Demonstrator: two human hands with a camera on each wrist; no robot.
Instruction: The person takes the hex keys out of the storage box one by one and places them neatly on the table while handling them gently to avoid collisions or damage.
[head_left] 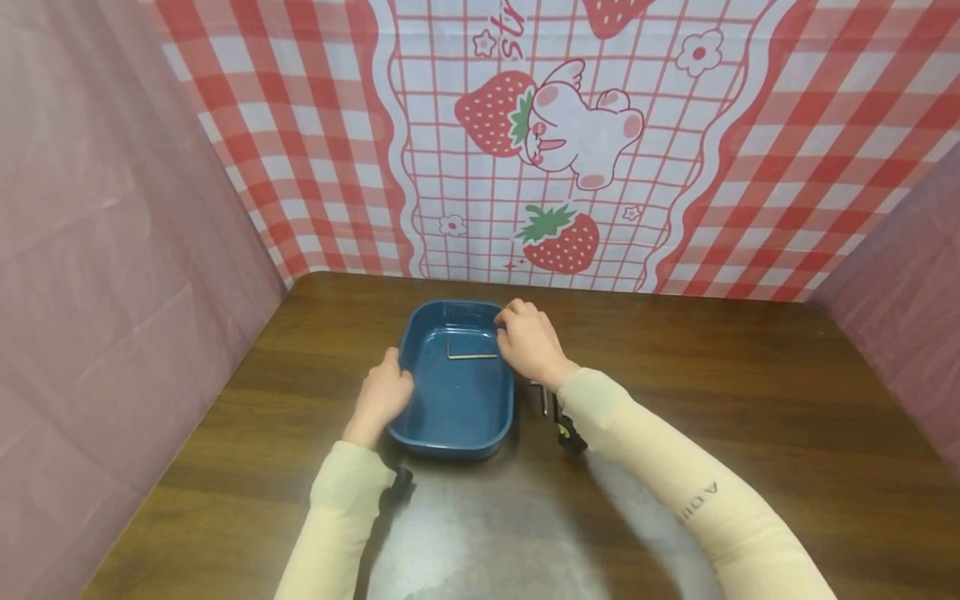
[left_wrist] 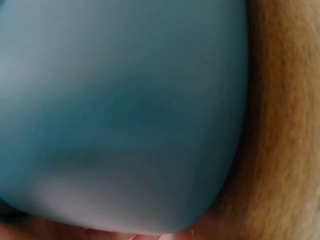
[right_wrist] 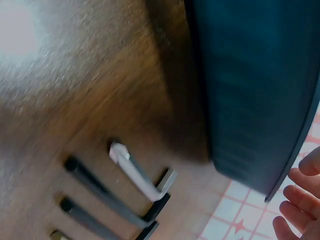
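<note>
A deep blue rectangular tray [head_left: 450,425] sits on the wooden table, with one thin L-shaped hex key [head_left: 472,357] lying inside. My left hand [head_left: 382,392] grips the tray's left side, thumb up by the rim; in the left wrist view the blue wall [left_wrist: 140,100] fills most of the picture and fingers show along the bottom. At the far right corner, my right hand [head_left: 528,337] hovers over the rim with loosely bent fingers. Seen from the right wrist, those fingertips [right_wrist: 297,215] are right beside the tray's rim, with nothing visible between them.
Several more hex keys [right_wrist: 107,190] lie side by side on the table just right of the tray, partly covered by my right arm in the head view. A strawberry-patterned cloth [head_left: 555,150] hangs behind the table, and pink curtains [head_left: 127,292] flank it.
</note>
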